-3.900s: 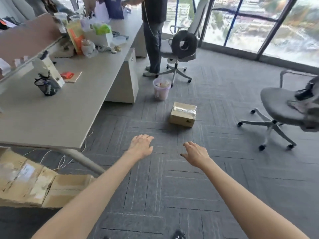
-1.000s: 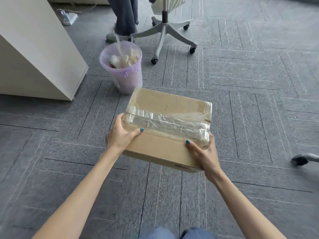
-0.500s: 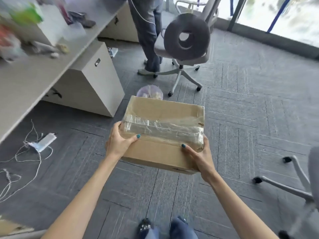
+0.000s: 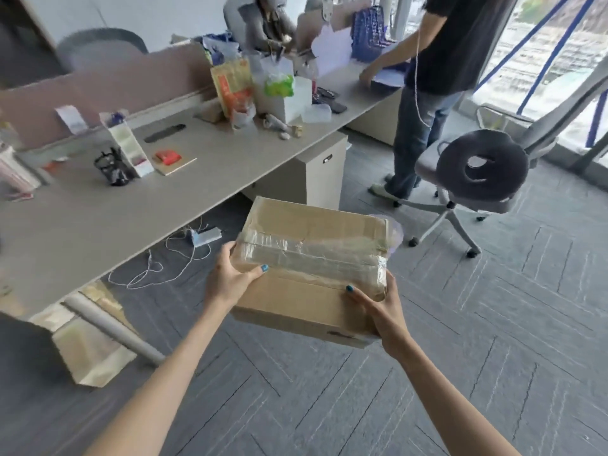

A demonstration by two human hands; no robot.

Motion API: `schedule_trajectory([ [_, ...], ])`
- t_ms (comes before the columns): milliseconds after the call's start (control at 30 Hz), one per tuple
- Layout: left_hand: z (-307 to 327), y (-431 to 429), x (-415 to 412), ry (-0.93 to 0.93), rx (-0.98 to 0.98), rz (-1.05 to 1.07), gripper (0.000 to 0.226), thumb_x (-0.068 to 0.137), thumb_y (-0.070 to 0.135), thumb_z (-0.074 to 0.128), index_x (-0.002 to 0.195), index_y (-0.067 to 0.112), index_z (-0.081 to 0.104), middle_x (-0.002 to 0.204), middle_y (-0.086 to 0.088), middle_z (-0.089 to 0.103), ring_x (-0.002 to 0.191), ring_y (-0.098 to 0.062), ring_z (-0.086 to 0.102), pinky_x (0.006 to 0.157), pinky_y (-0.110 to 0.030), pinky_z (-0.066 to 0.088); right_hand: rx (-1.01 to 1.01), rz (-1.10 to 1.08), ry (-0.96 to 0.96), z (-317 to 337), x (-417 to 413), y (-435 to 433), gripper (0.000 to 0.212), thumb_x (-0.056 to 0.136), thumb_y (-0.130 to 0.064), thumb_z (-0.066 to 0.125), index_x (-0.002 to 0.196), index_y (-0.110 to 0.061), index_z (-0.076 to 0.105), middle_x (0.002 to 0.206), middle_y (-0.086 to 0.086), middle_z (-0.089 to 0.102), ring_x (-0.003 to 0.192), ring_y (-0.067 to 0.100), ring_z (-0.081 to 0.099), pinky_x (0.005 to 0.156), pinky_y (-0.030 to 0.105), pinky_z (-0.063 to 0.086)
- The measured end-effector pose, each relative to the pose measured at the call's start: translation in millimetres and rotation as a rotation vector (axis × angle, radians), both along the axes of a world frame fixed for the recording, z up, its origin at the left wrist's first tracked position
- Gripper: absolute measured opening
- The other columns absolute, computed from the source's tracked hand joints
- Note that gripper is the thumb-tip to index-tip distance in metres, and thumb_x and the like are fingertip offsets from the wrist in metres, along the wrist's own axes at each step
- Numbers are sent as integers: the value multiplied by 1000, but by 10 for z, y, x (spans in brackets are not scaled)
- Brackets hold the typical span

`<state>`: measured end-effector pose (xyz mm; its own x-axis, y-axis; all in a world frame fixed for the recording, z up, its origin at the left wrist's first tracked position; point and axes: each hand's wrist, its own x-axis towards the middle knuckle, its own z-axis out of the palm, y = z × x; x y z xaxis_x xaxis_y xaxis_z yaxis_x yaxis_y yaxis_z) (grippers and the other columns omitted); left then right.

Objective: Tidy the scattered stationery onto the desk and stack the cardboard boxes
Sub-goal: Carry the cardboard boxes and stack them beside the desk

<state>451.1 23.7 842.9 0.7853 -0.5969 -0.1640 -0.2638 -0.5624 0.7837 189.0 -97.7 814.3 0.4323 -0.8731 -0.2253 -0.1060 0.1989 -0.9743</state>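
Left hand [image 4: 230, 280], right hand [image 4: 378, 311] grasping taped cardboard box [image 4: 312, 255] | contents unseen, probably sealed

Grey carpet-tile floor [image 4: 493, 340] under both hands. On it, left of left hand [image 4: 227, 281]: flattened cardboard [image 4: 88, 350] by desk leg, white cable [image 4: 154, 271] w/ power strip [image 4: 205, 237]. Beyond right hand [image 4: 385, 314]: swivel chair [image 4: 473, 179], standing person's feet. Desk [image 4: 82, 222] up-left of hands carries black pen cup [image 4: 110, 169], white organiser [image 4: 130, 149], notebook [image 4: 174, 162] w/ red item on top, snack bags and boxes further back.
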Motion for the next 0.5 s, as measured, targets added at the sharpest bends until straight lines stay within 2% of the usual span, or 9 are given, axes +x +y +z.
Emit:
schedule_trajectory([
  [100,82,567,223,-35,38,127,78,72,38,79,137,26,38,143,0,45,121,-27,51,83,-31,36,-4,95,-10,52,405,313,72,75,-26,79,134,-34,38,122,-12,57,108,6,58,85,24,52],
  [233,102,1478,546,-50,63,276,76,72,38,78,136,25,40,137,-2,52,117,-28,52,86,-34,39,7,250,17,18,969,860,79,72,-33,82,137,-35,37,126,-5,57,113,14,57,89,31,53],
  [333,66,2250,825,-16,81,379,75,72,39,78,135,27,40,140,0,48,120,-28,51,85,-35,38,15,353,26,-4,1426,1407,76,72,-33,81,134,-37,38,125,-6,57,111,15,57,85,28,54],
  [500,41,3594,1306,61,41,518,77,69,29,81,134,21,41,142,-2,46,124,-24,48,94,-36,40,69,504,31,-86,2184,2544,76,73,-33,82,134,-36,37,124,-5,57,110,17,58,87,35,55],
])
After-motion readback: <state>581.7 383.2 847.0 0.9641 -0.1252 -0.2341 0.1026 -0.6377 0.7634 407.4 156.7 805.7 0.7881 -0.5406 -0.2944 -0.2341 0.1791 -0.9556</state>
